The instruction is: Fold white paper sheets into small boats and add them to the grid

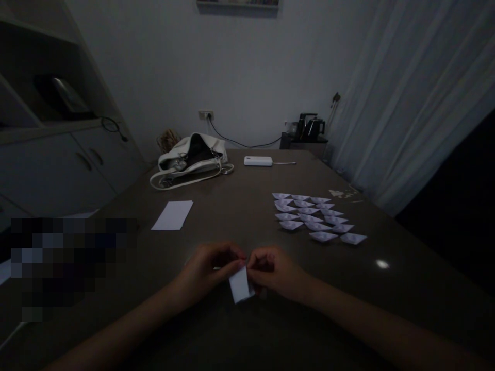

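Between my two hands is a small piece of folded white paper point(240, 286), held up over the near part of the table. My left hand point(212, 264) pinches its top edge between thumb and fingers. From the other side my right hand point(270, 269) grips the upper right edge, its fingertips almost touching those of the left. The inner folds are hidden by my fingers. Several folded paper boats point(307, 211) stand in rows to the right. A stack of white paper sheets point(172, 215) lies ahead on the left.
On the brown table point(232, 216) a white handbag point(193, 159) sits at the back left, and a white power bank point(258, 161) with a short cable lies at the far edge. Paper scraps point(342, 194) are at the right edge. A kettle point(314, 128) stands beyond the table.
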Motion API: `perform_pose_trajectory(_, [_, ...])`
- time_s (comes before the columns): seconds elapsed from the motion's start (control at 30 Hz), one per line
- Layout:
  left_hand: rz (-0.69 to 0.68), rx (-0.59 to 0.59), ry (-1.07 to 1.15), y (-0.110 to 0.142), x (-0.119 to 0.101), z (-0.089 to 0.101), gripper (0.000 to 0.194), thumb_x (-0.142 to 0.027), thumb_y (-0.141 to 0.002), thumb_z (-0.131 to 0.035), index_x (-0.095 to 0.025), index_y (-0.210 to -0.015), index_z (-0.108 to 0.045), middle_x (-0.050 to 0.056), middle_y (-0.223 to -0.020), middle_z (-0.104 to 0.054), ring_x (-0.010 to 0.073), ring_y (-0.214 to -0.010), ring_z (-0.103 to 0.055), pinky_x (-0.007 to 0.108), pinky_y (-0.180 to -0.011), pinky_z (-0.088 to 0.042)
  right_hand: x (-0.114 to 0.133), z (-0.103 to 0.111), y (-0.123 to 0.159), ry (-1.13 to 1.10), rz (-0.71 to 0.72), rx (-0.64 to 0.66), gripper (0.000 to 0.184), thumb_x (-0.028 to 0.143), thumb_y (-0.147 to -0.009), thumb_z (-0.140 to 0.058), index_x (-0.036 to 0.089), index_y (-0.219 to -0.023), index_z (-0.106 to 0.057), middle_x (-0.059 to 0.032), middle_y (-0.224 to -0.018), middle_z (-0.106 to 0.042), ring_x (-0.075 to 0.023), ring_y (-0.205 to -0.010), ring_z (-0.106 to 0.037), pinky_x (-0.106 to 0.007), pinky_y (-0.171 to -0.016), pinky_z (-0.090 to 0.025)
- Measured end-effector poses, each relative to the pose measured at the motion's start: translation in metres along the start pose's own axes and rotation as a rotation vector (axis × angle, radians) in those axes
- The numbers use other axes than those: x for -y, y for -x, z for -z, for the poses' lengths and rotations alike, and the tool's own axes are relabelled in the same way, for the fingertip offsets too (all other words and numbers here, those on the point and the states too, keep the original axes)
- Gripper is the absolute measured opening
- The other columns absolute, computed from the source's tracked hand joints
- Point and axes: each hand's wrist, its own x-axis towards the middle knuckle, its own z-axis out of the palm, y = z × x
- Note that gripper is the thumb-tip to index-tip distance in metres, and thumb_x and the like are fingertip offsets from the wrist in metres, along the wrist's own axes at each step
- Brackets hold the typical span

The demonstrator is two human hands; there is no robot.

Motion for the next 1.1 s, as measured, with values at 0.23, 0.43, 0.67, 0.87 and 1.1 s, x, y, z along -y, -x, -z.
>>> perform_pose_trajectory(0.23, [-0.043, -0.013, -0.070, -0.001, 0.001, 0.002, 0.019, -0.031, -0.084, -0.058, -0.014, -0.086, -0.067, 0.005, -0.079, -0.068, 0.0171, -0.073, -0.063, 0.025, -0.065, -0.048, 0.000, 0.002, 0.002, -0.032, -0.027, 0.038, 0.031, 0.044, -0.074, -0.070, 0.014, -0.078, -0.061, 0.0005, -0.065, -0.063, -0.0088, -0.054, -0.058, -0.022, -0.053, -0.047])
perform_pose_trajectory(0.43, [0.015, -0.010, -0.012, -0.001, 0.001, 0.003, 0.024, -0.034, -0.082, -0.060, -0.014, -0.094, -0.066, 0.006, -0.083, -0.070, 0.0178, -0.076, -0.064, 0.026, -0.066, -0.049, -0.007, 0.003, 0.001, 0.050, 0.036, -0.008, 0.026, 0.039, -0.073, -0.071, 0.014, -0.075, -0.062, 0.0006, -0.065, -0.063, -0.0094, -0.057, -0.059, -0.022, -0.055, -0.046])
perform_pose_trajectory(0.67, [0.203, 0.019, 0.035, -0.004, 0.005, 0.005, 0.033, -0.043, -0.080, -0.061, -0.011, -0.084, -0.065, 0.000, -0.060, -0.060, 0.0110, -0.053, -0.054, 0.020, -0.050, -0.040, -0.009, 0.008, -0.003, 0.087, 0.117, -0.168, 0.026, 0.038, -0.073, -0.072, 0.014, -0.070, -0.061, 0.0006, -0.062, -0.062, -0.0084, -0.054, -0.057, -0.020, -0.052, -0.043])
perform_pose_trajectory(0.87, [0.224, 0.023, 0.093, -0.004, 0.004, 0.005, 0.035, -0.046, -0.078, -0.062, -0.011, -0.082, -0.067, 0.002, -0.065, -0.064, 0.0122, -0.059, -0.056, 0.021, -0.054, -0.042, -0.005, 0.007, -0.003, 0.121, 0.136, -0.175, 0.026, 0.038, -0.072, -0.072, 0.015, -0.070, -0.061, 0.0005, -0.061, -0.062, -0.0088, -0.055, -0.057, -0.021, -0.052, -0.043])
perform_pose_trajectory(1.1, [0.224, 0.020, 0.096, -0.004, 0.004, 0.005, 0.035, -0.046, -0.077, -0.063, -0.012, -0.078, -0.067, 0.001, -0.062, -0.062, 0.0118, -0.056, -0.055, 0.021, -0.052, -0.040, -0.004, 0.007, -0.003, 0.139, 0.138, -0.171, 0.025, 0.036, -0.073, -0.071, 0.015, -0.068, -0.059, 0.0012, -0.060, -0.060, -0.0085, -0.054, -0.055, -0.020, -0.052, -0.042])
